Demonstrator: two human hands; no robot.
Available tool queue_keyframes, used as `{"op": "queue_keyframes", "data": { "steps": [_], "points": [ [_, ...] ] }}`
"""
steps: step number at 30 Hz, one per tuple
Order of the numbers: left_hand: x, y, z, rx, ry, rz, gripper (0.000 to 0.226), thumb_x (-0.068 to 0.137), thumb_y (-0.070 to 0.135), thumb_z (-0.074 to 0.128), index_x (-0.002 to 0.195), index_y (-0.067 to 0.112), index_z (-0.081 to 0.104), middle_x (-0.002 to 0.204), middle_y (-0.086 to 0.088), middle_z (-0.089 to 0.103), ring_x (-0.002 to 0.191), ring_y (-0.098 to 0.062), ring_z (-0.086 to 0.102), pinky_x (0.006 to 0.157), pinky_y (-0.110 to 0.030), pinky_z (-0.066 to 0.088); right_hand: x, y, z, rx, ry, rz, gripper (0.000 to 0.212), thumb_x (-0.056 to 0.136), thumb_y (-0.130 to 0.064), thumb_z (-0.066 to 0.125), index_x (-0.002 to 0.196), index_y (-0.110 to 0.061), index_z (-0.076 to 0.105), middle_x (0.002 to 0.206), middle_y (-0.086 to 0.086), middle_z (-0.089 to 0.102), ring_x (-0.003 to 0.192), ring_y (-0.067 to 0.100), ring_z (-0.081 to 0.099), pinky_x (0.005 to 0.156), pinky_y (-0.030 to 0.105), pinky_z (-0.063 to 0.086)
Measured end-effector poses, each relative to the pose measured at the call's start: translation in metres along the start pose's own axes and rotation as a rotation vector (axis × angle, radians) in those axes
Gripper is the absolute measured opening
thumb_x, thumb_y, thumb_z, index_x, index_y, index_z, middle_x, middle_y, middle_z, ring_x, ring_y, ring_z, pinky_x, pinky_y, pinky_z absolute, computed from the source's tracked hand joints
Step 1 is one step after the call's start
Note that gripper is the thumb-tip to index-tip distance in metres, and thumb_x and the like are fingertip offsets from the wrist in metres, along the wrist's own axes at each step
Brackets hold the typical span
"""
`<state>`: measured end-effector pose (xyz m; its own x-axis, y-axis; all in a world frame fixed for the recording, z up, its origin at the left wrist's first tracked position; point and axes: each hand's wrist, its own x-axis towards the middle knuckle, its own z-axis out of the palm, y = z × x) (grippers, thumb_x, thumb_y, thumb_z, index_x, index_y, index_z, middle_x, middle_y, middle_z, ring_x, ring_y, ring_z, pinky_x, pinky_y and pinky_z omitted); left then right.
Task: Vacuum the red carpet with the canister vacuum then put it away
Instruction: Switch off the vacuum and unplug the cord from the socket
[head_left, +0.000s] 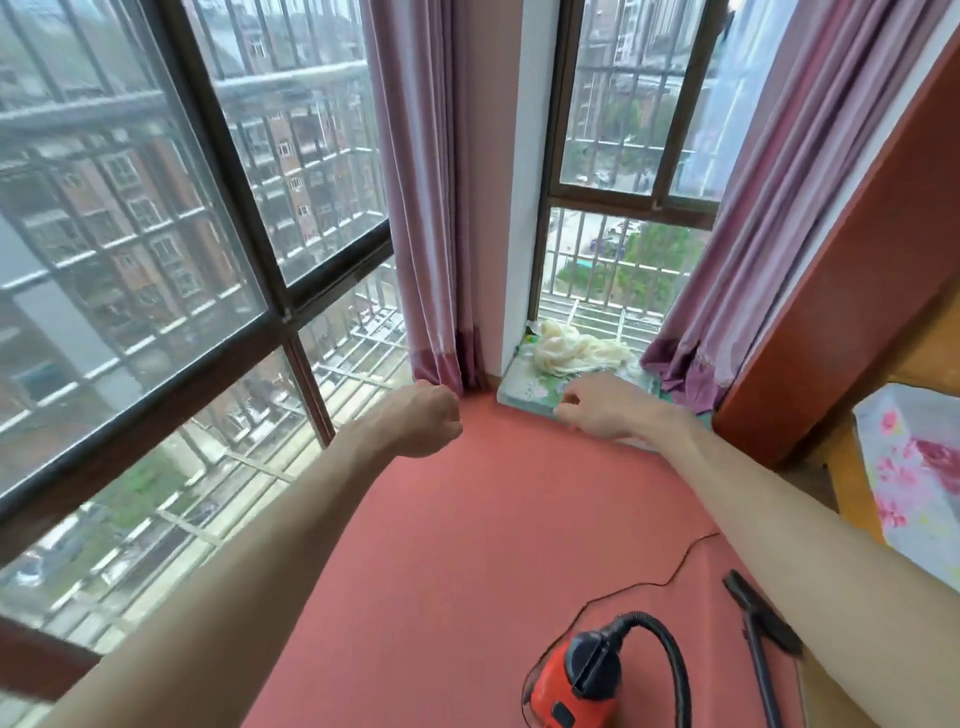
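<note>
The red carpet (457, 545) covers the platform by the windows. A red and black canister vacuum (576, 675) rests on it at the bottom, with its black hose (670, 660) arching to the right. Its black nozzle and wand (758, 623) lie on the carpet at the right, partly under my right forearm. A thin black cord (670, 571) trails across the carpet. My left hand (423, 418) is stretched out near the curtain hem, fingers curled in, holding nothing. My right hand (602, 408) reaches the edge of a floral mat (524, 392), fingers curled at that edge.
Pink curtains (421, 208) hang at the corner and on the right (727, 260). A cream cloth bundle (576, 348) lies on the mat by the small window. Large glass windows (156, 260) line the left. A wooden frame (841, 291) and a floral sheet (914, 467) stand at the right.
</note>
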<state>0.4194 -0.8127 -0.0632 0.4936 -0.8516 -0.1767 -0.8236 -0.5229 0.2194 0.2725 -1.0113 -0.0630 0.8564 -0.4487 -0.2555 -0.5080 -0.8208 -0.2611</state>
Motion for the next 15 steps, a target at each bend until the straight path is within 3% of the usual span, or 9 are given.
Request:
{"op": "queue_keyframes", "data": {
  "steps": [9, 15],
  "points": [
    [0.053, -0.006, -0.037, 0.099, -0.024, 0.068, 0.026, 0.098, 0.029, 0.054, 0.105, 0.010, 0.070, 0.107, -0.009, 0.069, 0.099, -0.026, 0.063, 0.086, -0.039, 0.053, 0.048, 0.000, -0.029, -0.029, 0.036, 0.021, 0.033, 0.090, -0.022, 0.048, 0.058, -0.014, 0.046, 0.060, 0.001, 0.050, 0.056, 0.019, 0.046, 0.057, 0.033, 0.037],
    [0.125, -0.022, -0.058, 0.151, -0.075, 0.106, 0.029, 0.099, 0.027, 0.054, 0.102, 0.004, 0.071, 0.106, -0.012, 0.071, 0.097, -0.026, 0.066, 0.086, -0.041, 0.055, 0.119, 0.020, -0.048, -0.125, -0.007, 0.018, 0.026, 0.091, -0.024, 0.047, 0.078, -0.005, 0.058, 0.076, 0.007, 0.059, 0.069, 0.024, 0.053, 0.062, 0.037, 0.041]
  ]
}}
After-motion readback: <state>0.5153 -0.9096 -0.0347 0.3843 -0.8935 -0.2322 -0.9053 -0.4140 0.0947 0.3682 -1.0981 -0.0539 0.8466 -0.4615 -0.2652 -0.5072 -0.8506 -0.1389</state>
